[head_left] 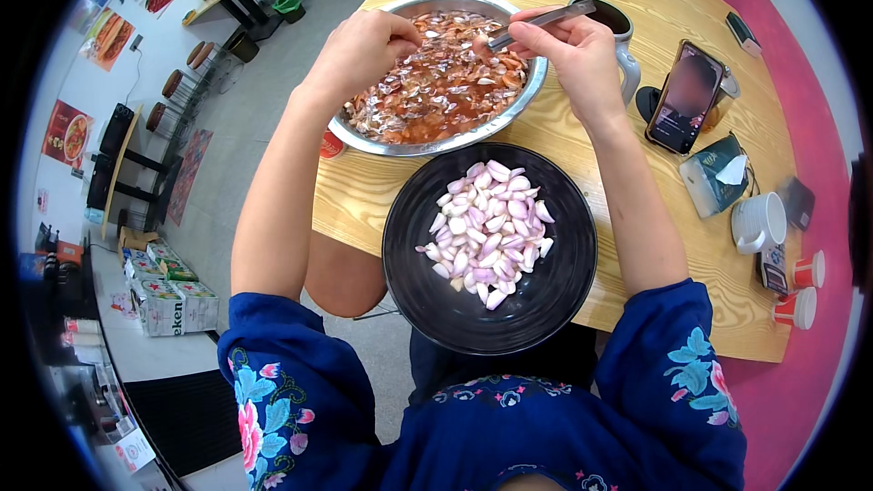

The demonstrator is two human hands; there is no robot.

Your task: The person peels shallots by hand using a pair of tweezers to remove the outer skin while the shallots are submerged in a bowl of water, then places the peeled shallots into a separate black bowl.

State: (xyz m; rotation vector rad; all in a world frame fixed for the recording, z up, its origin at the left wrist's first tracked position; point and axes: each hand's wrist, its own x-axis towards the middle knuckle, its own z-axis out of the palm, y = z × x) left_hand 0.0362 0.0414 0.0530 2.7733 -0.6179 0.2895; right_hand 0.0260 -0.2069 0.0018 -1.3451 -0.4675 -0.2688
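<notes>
My right hand (569, 51) grips a slim metal hand tool (545, 22), perhaps a small knife, over the right side of a large metal basin (436, 148). Something small and pale shows near its tip, too small to name surely. My left hand (372, 48) hangs above the basin's left side, thumb and fingers close together; whether anything is between them is hidden. Brownish liquid with many floating skins and unpeeled cloves (443, 92) fills the basin. Closer to me, a black bowl (436, 317) holds a heap of peeled, pinkish-white garlic or shallot cloves (487, 225).
Right of the basin stand a grey mug (626, 65), a propped phone (685, 95), a tissue pack (713, 174), a white cup (758, 221), a calculator (773, 269) and paper cups (796, 308). A red can (332, 146) sits under the basin's left rim. A brown stool (344, 276) is beside the table.
</notes>
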